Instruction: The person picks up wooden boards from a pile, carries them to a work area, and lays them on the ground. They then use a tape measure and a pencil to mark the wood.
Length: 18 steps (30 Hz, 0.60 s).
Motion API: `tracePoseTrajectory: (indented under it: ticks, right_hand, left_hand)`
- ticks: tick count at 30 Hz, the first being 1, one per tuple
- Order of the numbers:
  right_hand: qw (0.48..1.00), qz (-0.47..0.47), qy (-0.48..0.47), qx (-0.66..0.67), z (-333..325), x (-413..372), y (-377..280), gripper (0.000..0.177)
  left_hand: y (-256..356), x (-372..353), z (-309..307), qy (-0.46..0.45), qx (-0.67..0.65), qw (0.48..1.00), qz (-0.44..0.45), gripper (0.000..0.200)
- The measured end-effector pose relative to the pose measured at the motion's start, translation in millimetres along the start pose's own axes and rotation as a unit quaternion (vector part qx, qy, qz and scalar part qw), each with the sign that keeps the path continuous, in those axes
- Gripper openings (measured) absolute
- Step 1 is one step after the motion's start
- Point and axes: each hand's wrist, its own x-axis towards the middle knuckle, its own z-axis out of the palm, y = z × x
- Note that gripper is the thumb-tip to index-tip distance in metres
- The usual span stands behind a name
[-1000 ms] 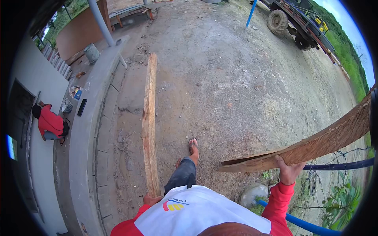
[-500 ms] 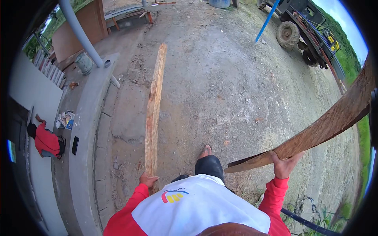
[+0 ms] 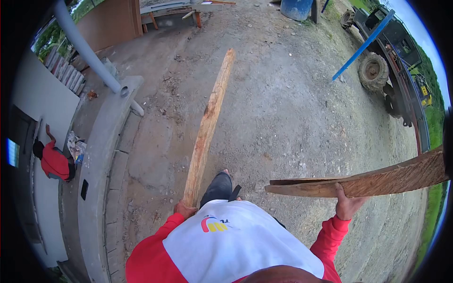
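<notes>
Head view: left hand (image 3: 185,209) grasps the near end of a wooden beam (image 3: 209,122); the beam's long axis runs forward from the fingers, slanting slightly right. Right hand (image 3: 348,203), the nearer to the paired boards (image 3: 377,183), grips their lower edge, thumb visible; they extend crosswise, rightward out of view. Shirt (image 3: 264,245) carries a coloured logo (image 3: 213,225); lettering illegible.
</notes>
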Motion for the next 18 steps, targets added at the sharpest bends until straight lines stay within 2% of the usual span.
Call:
tracePoseTrajectory:
  ticks: [4,7,9,10,13,16,18]
  right_hand:
    - [1.000,0.000,-0.015,0.001,78.6,77.4,25.1,0.091]
    - [0.999,0.027,-0.020,0.011,150.7,144.4,42.2,0.091]
    - [0.999,0.038,0.001,0.002,208.0,196.4,52.6,0.092]
    - [0.999,0.052,0.008,-0.007,230.4,213.0,56.3,0.093]
    - [1.000,0.000,0.008,-0.006,296.5,272.5,75.4,0.094]
    - [0.999,0.027,-0.021,-0.020,349.4,303.2,109.0,0.095]
    - [0.999,0.013,-0.004,-0.051,387.6,334.2,104.4,0.097]
  left_hand:
    - [89.0,81.2,-14.9,-0.004,0.003,1.000,0.000,0.072]
    - [131.9,181.7,-11.0,-0.017,-0.003,1.000,0.021,0.072]
    - [184.9,240.3,-26.3,-0.018,-0.003,0.999,0.027,0.071]
    - [216.6,258.6,-45.0,-0.015,0.009,1.000,0.020,0.071]
    - [321.2,349.8,-102.6,0.018,0.016,0.999,0.037,0.070]
    - [406.1,417.8,-155.8,0.037,0.026,0.998,0.043,0.070]
    - [472.0,467.0,-192.8,0.050,0.024,0.997,0.051,0.070]
